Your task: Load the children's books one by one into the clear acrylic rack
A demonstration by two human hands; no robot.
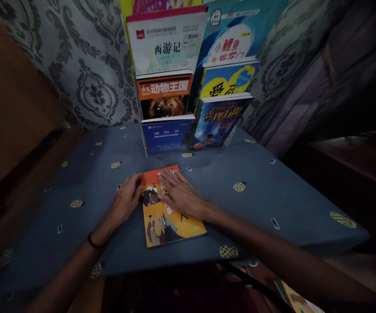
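An orange and yellow book (165, 221) with painted robed figures and Chinese characters on its cover lies closed on the cloth-covered table. My right hand (181, 195) lies flat across its upper right part, fingers stretched out, hiding some of the title. Against the book's upper left edge rests my left hand (127, 198), thumb and forefinger apart and touching the side of the cover. A dark band (95, 241) circles the left wrist.
Behind the book, a clear tiered rack holds several books in two columns, among them a blue booklet (168, 135), a lion-cover book (165, 95) and a dark blue storybook (220, 121). A patterned curtain (93, 82) hangs behind. The table's front edge (162, 265) is near me.
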